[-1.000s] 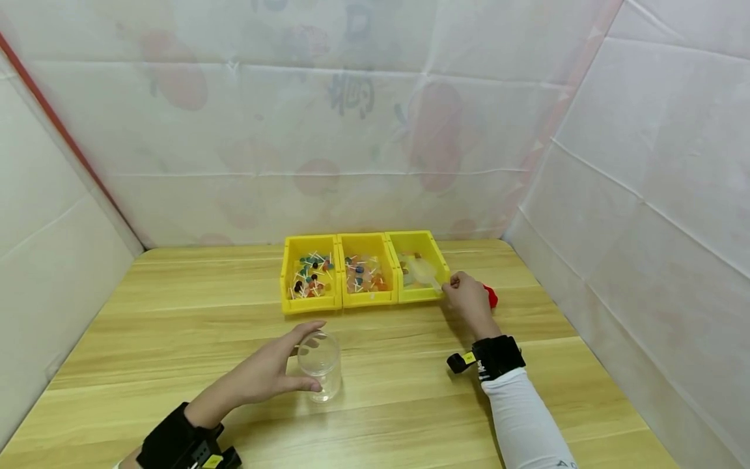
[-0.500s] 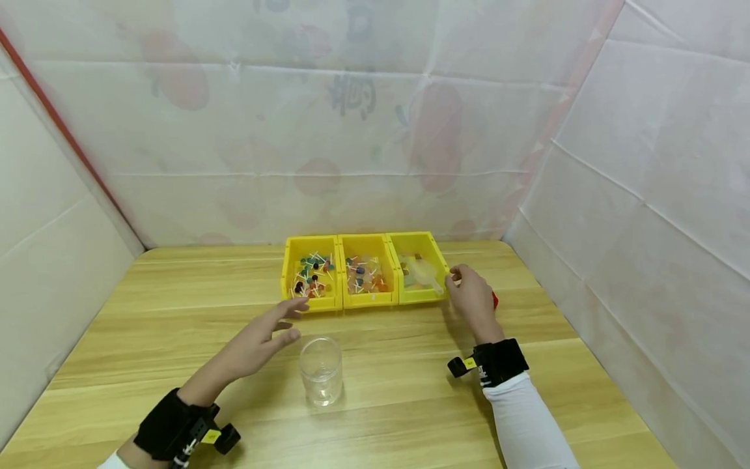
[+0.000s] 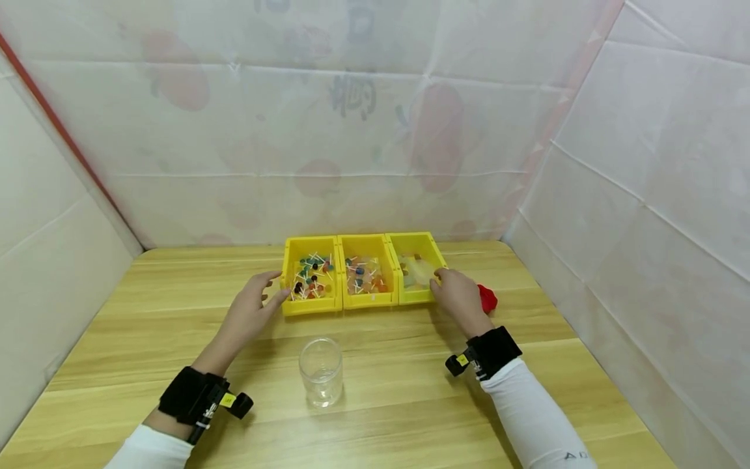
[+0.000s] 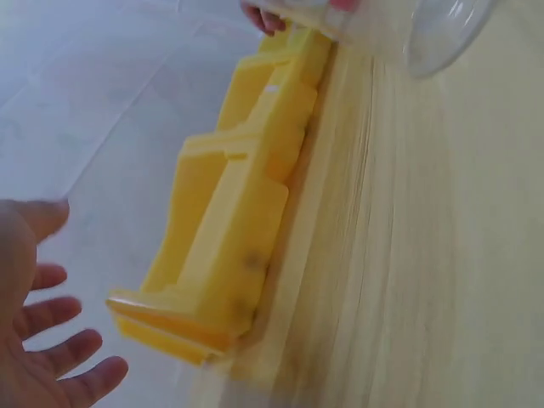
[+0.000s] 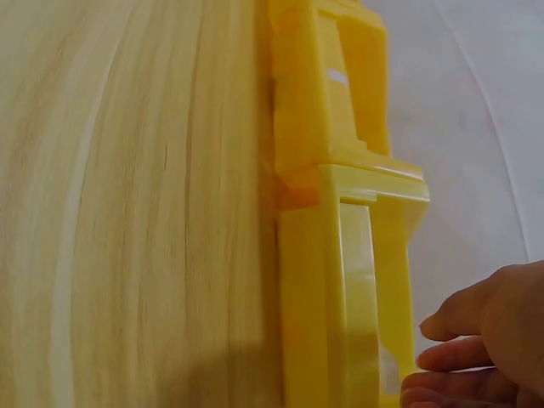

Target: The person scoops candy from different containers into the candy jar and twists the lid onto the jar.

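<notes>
My left hand [image 3: 249,307] is beside the left wall of the left yellow bin [image 3: 310,305], fingers spread and thumb near the front corner. In the left wrist view its fingers [image 4: 72,348] are apart with nothing between them. The right hand [image 3: 459,294] is at the front right corner of the right yellow bin [image 3: 413,297], fingers loosely bent by its wall. That bin holds a translucent scoop [image 3: 417,268], its handle hidden by the hand. Small lollipops [image 3: 316,264] fill the left bin, and more candies [image 3: 363,277] lie in the middle one.
A clear cup [image 3: 321,374] stands upright on the wooden table [image 3: 387,404], in front of the bins and between the forearms. Right of the right hand lies a red object [image 3: 487,298]. White sheet walls [image 3: 363,143] enclose the table's back and sides.
My left hand has let go of the cup and moved up and left to the left bin's side. The right hand has shifted slightly left, over the scoop's handle.
</notes>
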`<state>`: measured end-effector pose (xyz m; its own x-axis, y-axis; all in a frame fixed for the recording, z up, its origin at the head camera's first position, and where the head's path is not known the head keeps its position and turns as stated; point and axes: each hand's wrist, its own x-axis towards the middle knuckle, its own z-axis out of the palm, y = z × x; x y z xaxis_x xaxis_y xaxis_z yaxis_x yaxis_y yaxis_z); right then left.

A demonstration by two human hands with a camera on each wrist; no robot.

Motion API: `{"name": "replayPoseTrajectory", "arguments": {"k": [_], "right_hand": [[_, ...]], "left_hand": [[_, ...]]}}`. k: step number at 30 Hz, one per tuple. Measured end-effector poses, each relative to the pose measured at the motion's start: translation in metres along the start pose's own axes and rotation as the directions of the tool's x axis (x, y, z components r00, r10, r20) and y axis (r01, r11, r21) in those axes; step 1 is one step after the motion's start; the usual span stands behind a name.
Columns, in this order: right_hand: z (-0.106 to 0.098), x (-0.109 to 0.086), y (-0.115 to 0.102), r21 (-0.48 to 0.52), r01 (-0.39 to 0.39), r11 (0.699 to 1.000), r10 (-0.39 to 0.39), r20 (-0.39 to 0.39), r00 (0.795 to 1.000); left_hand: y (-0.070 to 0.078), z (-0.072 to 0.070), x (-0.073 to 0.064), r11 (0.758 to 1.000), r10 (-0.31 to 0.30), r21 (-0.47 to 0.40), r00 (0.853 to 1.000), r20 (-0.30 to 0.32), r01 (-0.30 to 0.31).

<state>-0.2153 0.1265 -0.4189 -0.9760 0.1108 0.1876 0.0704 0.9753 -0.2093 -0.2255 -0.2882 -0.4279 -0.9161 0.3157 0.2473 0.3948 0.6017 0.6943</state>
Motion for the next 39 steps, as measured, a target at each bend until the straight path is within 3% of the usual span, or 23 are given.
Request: {"name": "replayPoseTrajectory", "arguments": {"k": [3, 9, 12, 22, 28, 32, 39], "right_hand": [[0.000, 0.003, -0.003, -0.051, 0.016, 0.999, -0.015, 0.024, 1.000], [0.002, 0.003, -0.005, -0.097, 0.037, 0.995, -0.033, 0.040, 0.999], [0.002, 0.003, -0.009, -0.093, 0.043, 0.995, -0.039, 0.053, 0.998], [-0.008, 0.008, -0.018, -0.055, -0.032, 0.998, 0.040, 0.153, 0.987], [-0.024, 0.009, -0.018, -0.049, 0.001, 0.999, 0.009, 0.202, 0.979], [-0.035, 0.007, -0.017, -0.046, 0.020, 0.999, -0.010, 0.206, 0.978], [-0.059, -0.001, -0.027, 0.003, 0.027, 1.000, -0.028, 0.148, 0.989]], "left_hand": [[-0.006, 0.002, 0.008, 0.998, -0.056, 0.017, 0.998, -0.005, 0.056], [-0.019, 0.012, 0.020, 0.987, -0.156, -0.015, 0.982, 0.110, 0.159], [-0.023, 0.014, 0.020, 0.981, -0.183, -0.041, 0.975, 0.129, 0.190], [-0.019, 0.018, 0.018, 0.976, -0.187, -0.095, 0.977, 0.100, 0.197], [-0.020, 0.019, 0.019, 0.972, -0.194, -0.111, 0.974, 0.115, 0.206], [-0.024, 0.019, 0.020, 0.968, -0.190, -0.140, 0.974, 0.121, 0.206], [-0.028, 0.021, 0.020, 0.965, -0.177, -0.172, 0.977, 0.121, 0.197]]}}
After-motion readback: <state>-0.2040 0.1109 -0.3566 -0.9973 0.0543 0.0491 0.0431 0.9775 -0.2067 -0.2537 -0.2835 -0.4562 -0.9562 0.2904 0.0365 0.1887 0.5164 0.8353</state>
